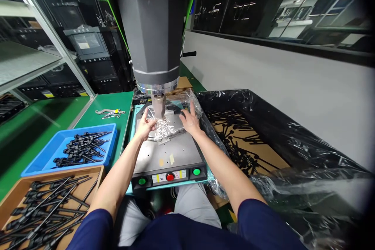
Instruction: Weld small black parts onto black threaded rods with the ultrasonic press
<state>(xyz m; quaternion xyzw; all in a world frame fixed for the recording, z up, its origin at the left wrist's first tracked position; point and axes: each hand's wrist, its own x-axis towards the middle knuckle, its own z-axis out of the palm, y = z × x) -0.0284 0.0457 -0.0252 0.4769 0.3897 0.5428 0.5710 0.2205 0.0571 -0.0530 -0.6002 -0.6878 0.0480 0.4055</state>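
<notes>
The left hand (145, 125) is pinching the near-left edge of a crumpled clear plastic film (164, 127), its fingers curled closed on it. The right hand (190, 119) is lying open with its fingers spread, pressing on the film's far side. Between the two hands, the film is sitting on the grey machine plate (168, 154), directly under the metal horn (159, 105) that is hanging just above the pinch. Below both wrists, toward the person, a red button (170, 176) is sitting between two green buttons (142, 181). Well out from the left hand, a blue tray (43, 156) is holding black rods (82, 146), and a cardboard tray (17, 187) of similar ones is lying nearer the left elbow. Beyond the right hand, a black-lined box (263, 109) is holding more rods.
</notes>
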